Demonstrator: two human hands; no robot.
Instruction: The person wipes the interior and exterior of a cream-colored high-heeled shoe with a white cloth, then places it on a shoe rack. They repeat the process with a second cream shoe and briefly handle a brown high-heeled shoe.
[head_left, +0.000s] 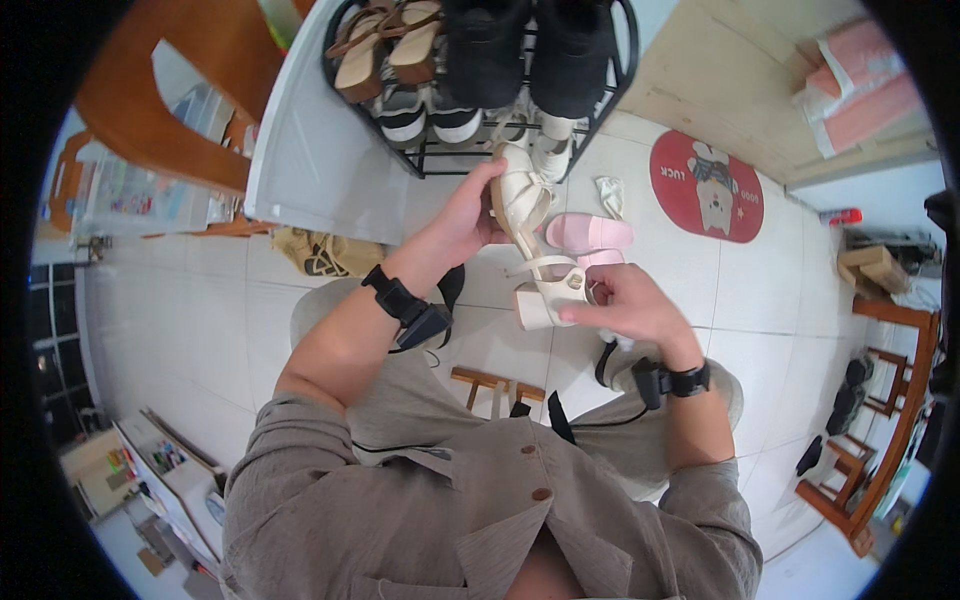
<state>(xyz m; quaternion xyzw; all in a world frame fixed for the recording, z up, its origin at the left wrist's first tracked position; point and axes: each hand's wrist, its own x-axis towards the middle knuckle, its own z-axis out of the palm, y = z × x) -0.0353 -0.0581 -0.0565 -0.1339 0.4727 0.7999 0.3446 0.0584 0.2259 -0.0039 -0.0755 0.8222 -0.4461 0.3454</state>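
Between my two hands is a cream heeled sandal (527, 191) with an ankle strap and a block heel (534, 309). My left hand (480, 206) grips it near the toe, thumb along the edge of the sole. At the heel end, my right hand (622, 300) has its thumb and fingers on the heel counter beside the strap's buckle. The toe points towards a black metal shoe rack (450, 154). Beyond the toe, white shoes (553, 154) stand on the rack's lower level, partly hidden by the sandal. Pink slippers (589, 232) lie on the floor behind my right hand.
The rack also bears brown-strapped sandals (409, 49), black boots (487, 52) and black-and-white shoes (429, 124). A crumpled white cloth-like item (611, 195) and a red mat (706, 187) lie to the right. Left are a grey-white panel (322, 165) and a tan bag (330, 253).
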